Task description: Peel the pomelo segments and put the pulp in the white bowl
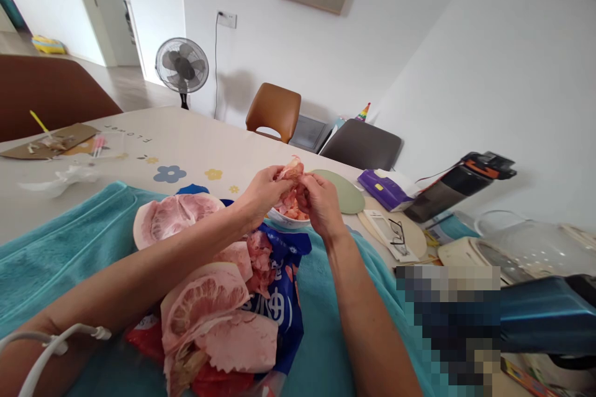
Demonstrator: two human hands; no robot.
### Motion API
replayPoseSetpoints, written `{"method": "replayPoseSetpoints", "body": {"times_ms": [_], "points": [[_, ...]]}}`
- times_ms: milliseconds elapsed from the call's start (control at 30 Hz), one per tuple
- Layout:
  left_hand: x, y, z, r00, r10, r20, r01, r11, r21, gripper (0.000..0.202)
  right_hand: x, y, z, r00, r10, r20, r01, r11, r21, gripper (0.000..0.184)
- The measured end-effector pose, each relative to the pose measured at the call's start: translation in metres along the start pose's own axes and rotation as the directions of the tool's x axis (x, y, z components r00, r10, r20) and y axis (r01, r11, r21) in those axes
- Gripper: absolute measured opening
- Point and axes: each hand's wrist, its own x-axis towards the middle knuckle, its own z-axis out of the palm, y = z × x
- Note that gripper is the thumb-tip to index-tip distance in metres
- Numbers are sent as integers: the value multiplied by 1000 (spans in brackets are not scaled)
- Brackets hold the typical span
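Observation:
Both my hands meet over a white bowl (pixel 287 221) that holds pink pomelo flesh. Between them is a piece of pomelo (pixel 291 171), its pale skin partly peeled. My left hand (pixel 266 191) is closed on the piece from the left, and my right hand (pixel 320 200) pinches its right side. Nearer me, thick pomelo peels (pixel 209 304) with pink inner walls lie on a blue and red plastic bag (pixel 285 298). A larger hollow peel (pixel 174 217) rests behind my left forearm. Torn membrane scraps (pixel 261 260) sit beside the peels.
A teal towel (pixel 326 298) lies under the bag. Right of the bowl are a green mat (pixel 342 191), a purple tissue pack (pixel 382 188), eyeglasses (pixel 397 232) and a dark bottle (pixel 449 189). A crumpled tissue (pixel 65 181) lies left; a fan (pixel 182 67) stands beyond the table.

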Motion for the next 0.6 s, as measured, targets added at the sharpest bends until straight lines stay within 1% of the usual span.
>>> {"method": "replayPoseSetpoints", "body": {"times_ms": [100, 200, 300, 367, 433, 500, 600], "points": [[0, 1, 0, 1000, -3, 2, 3, 1000, -15, 6, 1, 1, 0, 1000, -2, -22, 2, 1000, -24, 9], [1, 1, 0, 1000, -27, -7, 26, 997, -74, 8, 2, 2, 0, 999, 18, -27, -18, 1000, 8, 7], [3, 0, -2, 996, -80, 38, 85, 983, -163, 16, 3, 1, -1, 999, 43, 15, -44, 996, 78, 10], [5, -1, -3, 991, -120, 64, 131, 967, -216, 15, 3, 1, 0, 997, 60, 39, -64, 994, 93, 11], [6, -2, -4, 987, -146, 63, 157, 956, -247, 13, 3, 1, 0, 996, 71, 45, -75, 993, 92, 14], [7, -2, -4, 986, -156, 57, 165, 948, -272, 12, 2, 1, -1, 997, 63, 42, -67, 994, 84, 23], [6, 1, -4, 986, -162, 44, 167, 938, -305, 18, 3, 2, -3, 997, 36, 74, -39, 998, 44, 28]]}}
